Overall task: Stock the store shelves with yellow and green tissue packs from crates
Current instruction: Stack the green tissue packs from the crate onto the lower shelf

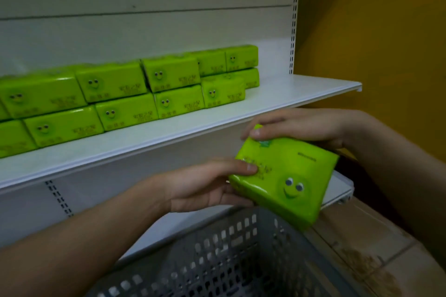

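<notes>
A green tissue pack (287, 176) with a smiley face hangs tilted in the air, just below the front edge of the white shelf (277, 96) and above the grey crate (229, 255). My left hand (205, 185) grips its near left end, thumb on top and fingers underneath. At the pack's far edge my right hand (296, 125) holds it from above with the fingers curled over. Several green tissue packs (125, 94) sit stacked two high along the shelf's left and middle. The inside of the crate is too dark to make out.
The right end of the shelf past the stacked packs is bare white board. A lower shelf (337, 190) juts out behind the held pack. A yellow wall (376, 31) stands on the right, with tiled floor (366, 248) beside the crate.
</notes>
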